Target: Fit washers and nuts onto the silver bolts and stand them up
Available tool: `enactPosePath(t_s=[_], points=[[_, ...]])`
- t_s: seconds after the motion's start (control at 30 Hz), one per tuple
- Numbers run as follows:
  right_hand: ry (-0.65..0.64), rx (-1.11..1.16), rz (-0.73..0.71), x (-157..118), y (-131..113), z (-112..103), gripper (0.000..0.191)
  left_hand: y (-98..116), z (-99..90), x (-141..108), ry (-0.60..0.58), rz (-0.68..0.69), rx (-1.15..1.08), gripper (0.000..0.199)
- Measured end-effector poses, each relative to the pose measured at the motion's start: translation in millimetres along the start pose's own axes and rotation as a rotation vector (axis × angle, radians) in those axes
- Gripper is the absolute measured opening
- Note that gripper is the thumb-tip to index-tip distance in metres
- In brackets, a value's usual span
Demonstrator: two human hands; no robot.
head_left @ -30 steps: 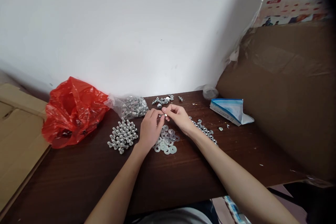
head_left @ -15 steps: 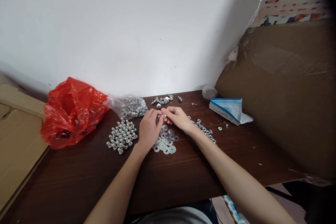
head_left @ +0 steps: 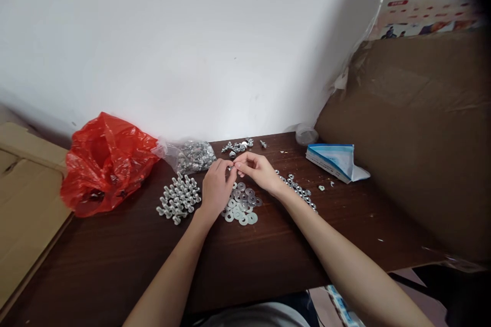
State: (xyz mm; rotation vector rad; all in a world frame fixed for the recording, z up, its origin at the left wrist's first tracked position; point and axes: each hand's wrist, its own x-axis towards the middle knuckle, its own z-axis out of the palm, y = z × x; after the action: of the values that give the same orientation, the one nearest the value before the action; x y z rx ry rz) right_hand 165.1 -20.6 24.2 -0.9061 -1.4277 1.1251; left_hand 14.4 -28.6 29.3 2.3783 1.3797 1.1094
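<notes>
My left hand and my right hand meet fingertip to fingertip over the table. Between them is a small shiny metal piece, mostly covered by the fingers; both hands pinch at it. Flat washers lie in a loose pile just below the hands. To the left of my left hand, bolts stand in a cluster. Small nuts are scattered beside my right wrist, partly behind the forearm. Bolts with parts fitted on them lie beyond my fingertips.
A clear bag of metal parts sits beside a red plastic bag. At the right are a round clear container, a blue and white packet and a large cardboard box. More cardboard stands at the left edge.
The fingertips of my right hand have shifted slightly left and up, and the metal piece is now more hidden between the fingers. The piles look the same.
</notes>
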Motion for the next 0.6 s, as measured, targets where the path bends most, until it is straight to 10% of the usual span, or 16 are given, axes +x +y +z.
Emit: enactPosePath(t_s=[0.6], points=[[0.204,0.040,0.013,0.4,-0.7,4.5,0.026,5.9,1.1,-3.3,-0.008,0.087,-0.005,0.008]])
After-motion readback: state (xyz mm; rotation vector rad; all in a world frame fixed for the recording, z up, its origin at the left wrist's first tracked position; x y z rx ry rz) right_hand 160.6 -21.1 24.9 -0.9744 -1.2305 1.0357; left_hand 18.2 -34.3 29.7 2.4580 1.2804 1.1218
